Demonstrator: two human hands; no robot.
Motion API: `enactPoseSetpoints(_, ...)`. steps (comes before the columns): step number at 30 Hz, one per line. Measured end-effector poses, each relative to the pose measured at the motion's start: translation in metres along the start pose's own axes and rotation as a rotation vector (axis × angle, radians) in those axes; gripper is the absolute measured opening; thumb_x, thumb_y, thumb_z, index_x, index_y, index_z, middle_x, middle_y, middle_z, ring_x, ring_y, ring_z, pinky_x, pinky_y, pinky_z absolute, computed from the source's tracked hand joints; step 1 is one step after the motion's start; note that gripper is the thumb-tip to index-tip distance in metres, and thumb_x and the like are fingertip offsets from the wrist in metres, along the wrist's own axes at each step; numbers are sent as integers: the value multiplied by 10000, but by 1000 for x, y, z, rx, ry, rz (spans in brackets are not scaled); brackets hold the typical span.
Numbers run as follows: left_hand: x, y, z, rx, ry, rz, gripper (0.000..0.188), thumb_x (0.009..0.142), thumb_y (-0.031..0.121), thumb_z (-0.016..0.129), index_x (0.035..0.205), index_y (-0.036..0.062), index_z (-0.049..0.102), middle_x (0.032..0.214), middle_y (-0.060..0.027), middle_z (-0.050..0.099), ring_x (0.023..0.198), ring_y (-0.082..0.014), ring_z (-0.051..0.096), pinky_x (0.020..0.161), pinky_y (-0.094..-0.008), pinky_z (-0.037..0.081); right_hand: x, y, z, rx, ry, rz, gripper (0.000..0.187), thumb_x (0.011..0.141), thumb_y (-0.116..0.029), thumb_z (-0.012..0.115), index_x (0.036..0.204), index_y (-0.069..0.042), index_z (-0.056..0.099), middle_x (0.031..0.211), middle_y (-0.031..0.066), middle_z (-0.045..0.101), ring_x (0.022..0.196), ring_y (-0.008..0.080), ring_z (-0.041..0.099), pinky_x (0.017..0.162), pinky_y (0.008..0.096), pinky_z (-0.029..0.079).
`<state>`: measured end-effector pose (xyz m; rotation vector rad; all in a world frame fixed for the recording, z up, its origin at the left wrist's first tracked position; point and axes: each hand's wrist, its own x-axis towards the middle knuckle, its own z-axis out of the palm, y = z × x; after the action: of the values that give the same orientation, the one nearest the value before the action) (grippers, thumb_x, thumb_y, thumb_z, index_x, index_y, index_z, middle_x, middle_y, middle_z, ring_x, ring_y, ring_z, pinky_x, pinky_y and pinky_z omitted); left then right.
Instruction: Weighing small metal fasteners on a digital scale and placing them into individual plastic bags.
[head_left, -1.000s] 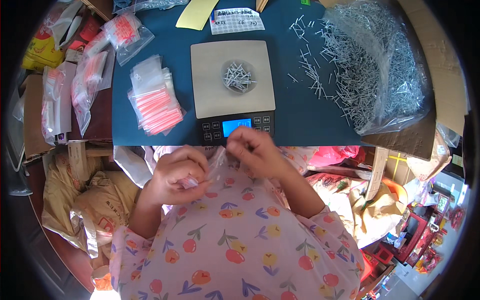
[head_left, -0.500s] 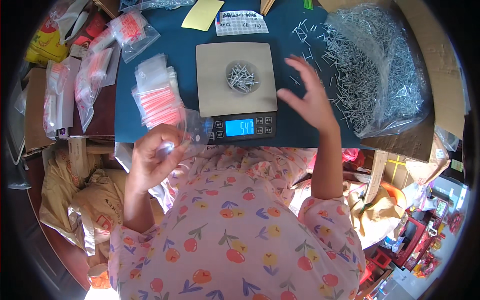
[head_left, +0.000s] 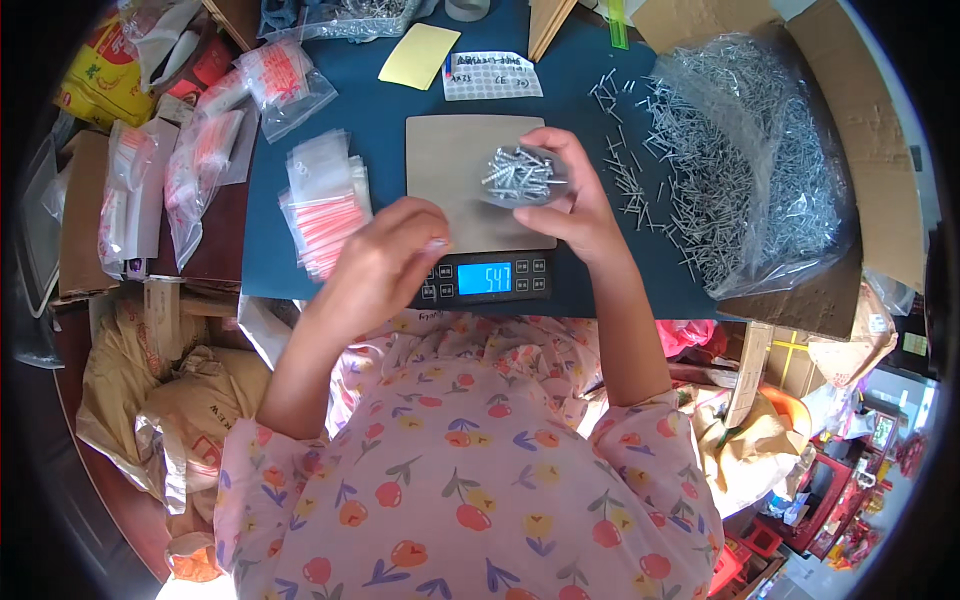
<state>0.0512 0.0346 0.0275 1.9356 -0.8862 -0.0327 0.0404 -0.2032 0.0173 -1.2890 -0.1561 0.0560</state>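
My right hand (head_left: 570, 195) grips a small clear round cup (head_left: 484, 196) by its right side, thumb in front and fingers behind. The cup is tilted, and a heap of silver screws (head_left: 520, 172) shows inside. It is over the right part of the digital scale (head_left: 440, 160), whose blue display is lit. My left hand (head_left: 385, 262) is closed, fingertips pinched together, over the scale's lower left corner; what it holds is hidden. Left of it lies a stack of small clear zip bags (head_left: 330, 215) with red-orange stripes.
A large plastic bag of screws (head_left: 770, 170) lies open in a cardboard box (head_left: 885, 150) at right, with loose screws (head_left: 628, 190) spilled beside it. At the back are a yellow paper (head_left: 420, 56) and a dotted label sheet (head_left: 492, 76). Packed bags (head_left: 205, 150) lie at left.
My right hand has closed on the cup and picked it up off the scale's plate. My left hand has moved right and up toward the scale; the clear bag it pinched before no longer shows plainly.
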Motion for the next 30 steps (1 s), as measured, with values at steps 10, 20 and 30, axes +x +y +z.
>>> enactPoseSetpoints(10,20,2,32,69,33,130,317,670,-103,622,950,46,635,944,-113,500,800,-280,599,664,-377,508,15,-45,33,-984,-192,-329,367,562,1,580,921,-74,560,930,115,484,880,303,527,784,341,440)
enactPoseSetpoints(20,17,1,20,17,109,15,299,684,-135,609,920,46,642,1098,-133,534,811,-243,590,668,-350,503,4,-18,-10,-905,107,-191,587,645,-88,770,1157,-96,483,1168,137,501,1085,289,519,881,337,445)
enactPoseSetpoints(30,7,-11,7,-185,75,-60,212,777,-79,627,958,32,627,1015,-102,657,837,-230,581,729,-321,493,3,-7,7,-1169,-98,-369,188,785,-173,691,951,-120,621,1003,31,588,1009,207,535,919,376,300)
